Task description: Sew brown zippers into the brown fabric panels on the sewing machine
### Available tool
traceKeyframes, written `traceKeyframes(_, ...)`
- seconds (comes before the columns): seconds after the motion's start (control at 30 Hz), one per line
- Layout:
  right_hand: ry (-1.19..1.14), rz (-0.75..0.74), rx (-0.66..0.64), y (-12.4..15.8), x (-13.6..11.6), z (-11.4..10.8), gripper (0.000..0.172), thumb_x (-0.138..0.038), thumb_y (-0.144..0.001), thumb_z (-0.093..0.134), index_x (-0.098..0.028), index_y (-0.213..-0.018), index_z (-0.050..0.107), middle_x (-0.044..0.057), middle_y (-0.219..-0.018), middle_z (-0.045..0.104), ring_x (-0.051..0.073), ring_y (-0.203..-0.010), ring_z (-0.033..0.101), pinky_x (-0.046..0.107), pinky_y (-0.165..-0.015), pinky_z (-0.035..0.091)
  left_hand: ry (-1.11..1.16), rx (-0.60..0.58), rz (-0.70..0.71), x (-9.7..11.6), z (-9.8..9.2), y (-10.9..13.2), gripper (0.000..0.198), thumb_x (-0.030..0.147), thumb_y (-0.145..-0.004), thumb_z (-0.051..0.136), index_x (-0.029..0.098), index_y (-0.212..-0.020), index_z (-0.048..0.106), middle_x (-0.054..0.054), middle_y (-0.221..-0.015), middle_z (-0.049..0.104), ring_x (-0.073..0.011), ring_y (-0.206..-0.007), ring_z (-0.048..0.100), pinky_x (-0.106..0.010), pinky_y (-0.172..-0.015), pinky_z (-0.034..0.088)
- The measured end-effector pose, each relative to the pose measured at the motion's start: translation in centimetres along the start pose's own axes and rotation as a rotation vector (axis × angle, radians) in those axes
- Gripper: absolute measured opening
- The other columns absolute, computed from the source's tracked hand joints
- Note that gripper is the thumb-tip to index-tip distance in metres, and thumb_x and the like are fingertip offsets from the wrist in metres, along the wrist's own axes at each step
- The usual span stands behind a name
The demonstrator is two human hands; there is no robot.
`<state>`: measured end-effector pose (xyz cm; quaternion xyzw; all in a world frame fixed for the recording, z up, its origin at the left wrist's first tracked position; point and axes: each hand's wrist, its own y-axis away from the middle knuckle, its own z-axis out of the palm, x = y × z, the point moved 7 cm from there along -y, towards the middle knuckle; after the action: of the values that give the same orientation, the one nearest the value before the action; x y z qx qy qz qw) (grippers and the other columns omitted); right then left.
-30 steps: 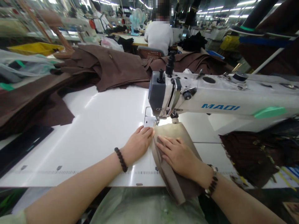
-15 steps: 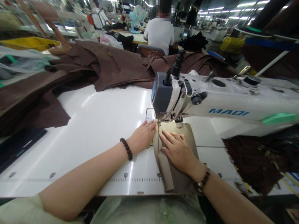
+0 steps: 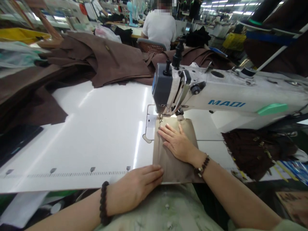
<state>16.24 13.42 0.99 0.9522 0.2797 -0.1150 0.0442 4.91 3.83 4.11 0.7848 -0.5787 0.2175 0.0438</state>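
Note:
A greyish-brown piece of fabric (image 3: 176, 166) lies on the white sewing table, its far end under the needle and presser foot of the sewing machine (image 3: 166, 89). My right hand (image 3: 179, 142) rests flat on the fabric just in front of the presser foot, fingers spread. At the table's front edge my left hand (image 3: 139, 183) has its fingers together on the near left corner of the fabric, gripping it; the thumb is hidden. A seam or fold line runs along the fabric's left side toward the needle.
Brown fabric pieces (image 3: 120, 62) are heaped along the table's back and left. A dark flat object (image 3: 16, 144) lies at the left edge. Dark brown pieces with metal fittings (image 3: 255, 150) lie at the right. A person in a white shirt (image 3: 160, 29) sits beyond.
My left hand has moved from beside the needle back to the fabric's near corner. The folded-over left edge now lies flat. My right hand stays on the fabric; the camera view has shifted.

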Motion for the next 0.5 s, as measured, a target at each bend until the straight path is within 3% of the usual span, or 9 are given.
traceKeyframes(0.1, -0.022, -0.04, -0.052, 1.1, -1.3, 0.0, 0.044, -0.028, -0.093, 0.029, -0.024, -0.137, 0.031, 0.005, -0.145, 0.026, 0.019, -0.135, 0.021, 0.059, -0.107, 0.008, 0.007, -0.046, 0.023, 0.3, 0.3, 0.3, 0.038, 0.009, -0.093, 0.026, 0.007, -0.12, 0.053, -0.013, -0.125, 0.054, -0.019, -0.123, 0.043, -0.031, -0.108, 0.032)
traceKeyframes(0.17, -0.064, -0.091, -0.112, 3.0, -3.0, 0.4, 0.045, -0.029, -0.094, 0.027, -0.021, -0.138, 0.029, 0.006, -0.145, 0.024, 0.018, -0.135, 0.02, 0.057, -0.108, 0.007, 0.066, -0.028, -0.009, 0.1, 0.0, 0.5, 0.036, 0.009, -0.092, 0.029, 0.01, -0.117, 0.055, -0.011, -0.12, 0.058, -0.0165, -0.118, 0.048, -0.028, -0.105, 0.036)
traceKeyframes(0.27, -0.189, -0.168, -0.226, 6.7, -6.1, 1.4, 0.048, -0.033, -0.094, 0.027, -0.019, -0.14, 0.024, 0.005, -0.146, 0.024, 0.015, -0.137, 0.014, 0.051, -0.111, 0.0, 0.108, 0.122, -0.137, -1.6, -0.9, 0.8, 0.033, 0.011, -0.093, 0.031, 0.013, -0.112, 0.057, -0.009, -0.113, 0.061, -0.013, -0.106, 0.056, -0.023, -0.094, 0.046)
traceKeyframes(0.33, -0.279, -0.202, -0.285, 8.8, -7.7, 2.0, 0.048, -0.034, -0.094, 0.028, -0.019, -0.14, 0.023, 0.004, -0.145, 0.024, 0.013, -0.137, 0.011, 0.045, -0.111, -0.007, 0.024, 0.194, -0.207, -3.0, -0.9, 1.0, 0.032, 0.013, -0.093, 0.033, 0.014, -0.116, 0.055, -0.01, -0.12, 0.057, -0.0149, -0.111, 0.053, -0.027, -0.095, 0.046)
traceKeyframes(0.43, -0.366, -0.213, -0.239, 10.3, -8.6, 1.6, 0.044, -0.033, -0.095, 0.029, -0.018, -0.135, 0.033, 0.002, -0.143, 0.031, 0.009, -0.136, 0.013, 0.04, -0.11, -0.014, -0.167, 0.133, -0.128, -3.9, 1.0, 0.6, 0.032, 0.015, -0.091, 0.038, 0.018, -0.118, 0.055, -0.009, -0.131, 0.049, -0.0191, -0.122, 0.044, -0.039, -0.104, 0.036)
traceKeyframes(0.5, -0.438, -0.254, -0.167, 10.6, -8.4, 0.5, 0.037, -0.032, -0.094, 0.033, -0.019, -0.127, 0.044, 0.0, -0.136, 0.042, 0.007, -0.133, 0.024, 0.036, -0.112, -0.009, -0.265, 0.122, -0.05, -4.2, 2.5, 0.3, 0.032, 0.019, -0.09, 0.04, 0.021, -0.118, 0.056, -0.008, -0.134, 0.046, -0.0209, -0.124, 0.042, -0.041, -0.107, 0.032)
